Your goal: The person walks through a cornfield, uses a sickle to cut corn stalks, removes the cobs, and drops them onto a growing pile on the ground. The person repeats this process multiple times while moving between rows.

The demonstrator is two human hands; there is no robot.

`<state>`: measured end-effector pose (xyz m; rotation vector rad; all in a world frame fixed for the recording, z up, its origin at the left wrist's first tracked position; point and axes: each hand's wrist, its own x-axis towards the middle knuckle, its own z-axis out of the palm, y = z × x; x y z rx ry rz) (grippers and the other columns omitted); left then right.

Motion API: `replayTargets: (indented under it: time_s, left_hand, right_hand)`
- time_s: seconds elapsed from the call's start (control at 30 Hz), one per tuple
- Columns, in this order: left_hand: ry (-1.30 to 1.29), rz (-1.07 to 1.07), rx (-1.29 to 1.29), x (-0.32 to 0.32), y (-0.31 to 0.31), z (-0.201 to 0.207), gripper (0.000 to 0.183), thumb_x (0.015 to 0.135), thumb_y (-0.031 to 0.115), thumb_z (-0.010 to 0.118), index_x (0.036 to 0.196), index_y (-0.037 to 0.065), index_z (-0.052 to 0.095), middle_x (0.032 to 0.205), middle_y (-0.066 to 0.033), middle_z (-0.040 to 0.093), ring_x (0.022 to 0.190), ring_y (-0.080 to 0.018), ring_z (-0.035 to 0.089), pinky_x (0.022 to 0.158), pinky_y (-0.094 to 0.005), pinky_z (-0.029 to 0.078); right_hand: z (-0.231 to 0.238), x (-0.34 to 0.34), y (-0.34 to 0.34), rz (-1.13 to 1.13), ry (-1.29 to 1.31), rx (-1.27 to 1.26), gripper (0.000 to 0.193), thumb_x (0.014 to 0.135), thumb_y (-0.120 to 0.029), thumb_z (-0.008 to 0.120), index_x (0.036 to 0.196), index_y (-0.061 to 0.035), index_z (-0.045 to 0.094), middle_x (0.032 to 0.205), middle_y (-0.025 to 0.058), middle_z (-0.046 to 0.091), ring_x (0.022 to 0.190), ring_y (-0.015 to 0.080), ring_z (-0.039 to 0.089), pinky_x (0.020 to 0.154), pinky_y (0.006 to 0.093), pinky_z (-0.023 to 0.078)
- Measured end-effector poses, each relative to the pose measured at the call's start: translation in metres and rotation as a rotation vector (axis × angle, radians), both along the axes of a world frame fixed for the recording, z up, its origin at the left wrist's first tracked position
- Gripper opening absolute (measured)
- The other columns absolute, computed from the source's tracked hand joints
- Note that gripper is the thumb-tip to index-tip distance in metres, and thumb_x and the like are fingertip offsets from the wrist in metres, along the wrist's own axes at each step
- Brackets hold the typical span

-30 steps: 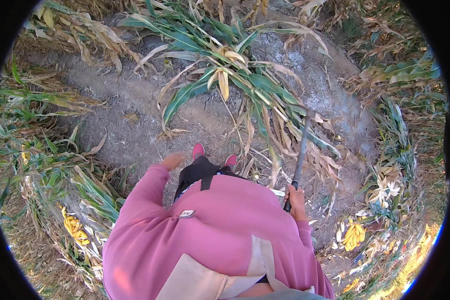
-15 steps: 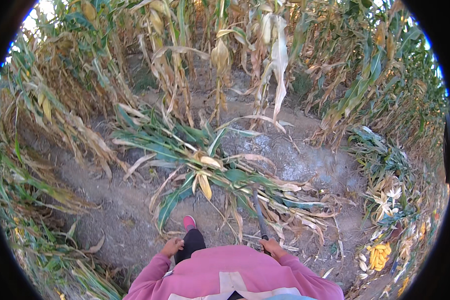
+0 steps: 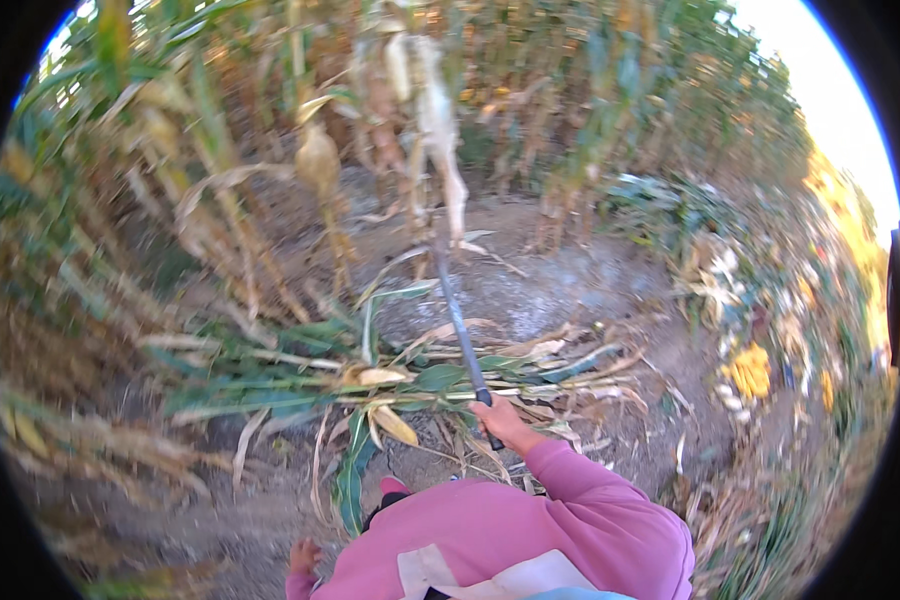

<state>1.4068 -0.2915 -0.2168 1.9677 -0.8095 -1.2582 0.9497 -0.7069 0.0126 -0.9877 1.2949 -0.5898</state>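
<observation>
My right hand (image 3: 505, 422) is closed around the black grip of a sickle (image 3: 458, 325) with a long, thin metal shaft. The shaft points forward and slightly left, over the cut corn stalks, and its far end is blurred against the soil by the standing corn. Low at the left, beside my body, my left hand (image 3: 305, 556) hangs with fingers loosely apart and nothing seen in it. In front of me a heap of cut corn stalks (image 3: 270, 385) lies across the ground. A yellow corn ear (image 3: 396, 425) with its husk peeled back shows on the heap's near side.
Standing dry corn plants (image 3: 320, 180) rise ahead and along the left. At the right lie another pile of green stalks (image 3: 670, 210), pale husks (image 3: 712, 275) and a heap of yellow corn ears (image 3: 749, 371). Bare soil (image 3: 530, 290) shows beyond the cut stalks.
My right hand has lifted the sickle forward, its shaft now reaching toward the standing corn. My left hand has dropped lower and further left. The view has turned to the right.
</observation>
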Motion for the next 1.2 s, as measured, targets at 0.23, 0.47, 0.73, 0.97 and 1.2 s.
replayTargets:
  time_s: [0.23,0.47,0.73,0.97,1.2]
  left_hand:
    - [-0.005,0.246,0.222,0.116,-0.091,0.036,0.032,0.09,0.033,0.049,0.102,0.004,0.052,0.079,-0.0111,0.062,0.058,-0.0174,0.06,0.045,-0.0284,0.042]
    - [0.221,0.099,-0.006,0.064,-0.267,0.107,0.028,0.089,0.028,0.052,0.103,0.003,0.052,0.078,-0.0078,0.061,0.061,-0.0138,0.058,0.052,-0.0248,0.043]
    - [0.048,-0.247,-0.056,0.029,-0.319,0.101,0.027,0.088,0.029,0.055,0.098,0.004,0.055,0.079,-0.0071,0.062,0.063,-0.0132,0.06,0.05,-0.0256,0.044]
    - [-0.004,-0.101,0.171,0.027,-0.343,0.122,0.04,0.089,0.037,0.054,0.112,0.004,0.05,0.086,-0.0069,0.061,0.065,-0.0132,0.06,0.051,-0.0247,0.043]
    - [0.059,-0.078,0.239,-0.063,-0.459,0.164,0.034,0.089,0.03,0.053,0.11,0.003,0.053,0.091,-0.0079,0.061,0.072,-0.0129,0.06,0.056,-0.0234,0.043]
  right_hand:
    - [0.041,0.007,0.008,-0.17,0.358,-0.38,0.031,0.083,-0.027,0.062,0.095,-0.0023,0.047,0.066,0.0051,0.057,0.059,0.012,0.058,0.052,0.0302,0.047]
    - [0.078,0.006,-0.049,-0.374,-0.253,-0.214,0.022,0.085,-0.019,0.061,0.093,-0.0049,0.046,0.06,-0.0006,0.047,0.045,0.0082,0.045,0.04,0.0245,0.039]
    - [0.051,-0.029,-0.092,-0.449,-0.059,-0.166,0.031,0.093,-0.035,0.047,0.08,-0.0081,0.043,0.058,-0.0011,0.043,0.044,0.0081,0.04,0.041,0.0236,0.035]
    - [-0.019,-0.104,-0.147,-0.626,-0.018,-0.16,0.022,0.092,-0.028,0.05,0.084,-0.0086,0.046,0.057,-0.0011,0.046,0.044,0.0087,0.044,0.041,0.023,0.037]
    - [-0.036,-0.172,-0.172,-0.646,0.154,-0.049,0.022,0.088,-0.026,0.055,0.084,-0.006,0.047,0.057,-0.0016,0.044,0.04,0.0079,0.041,0.037,0.0235,0.034]
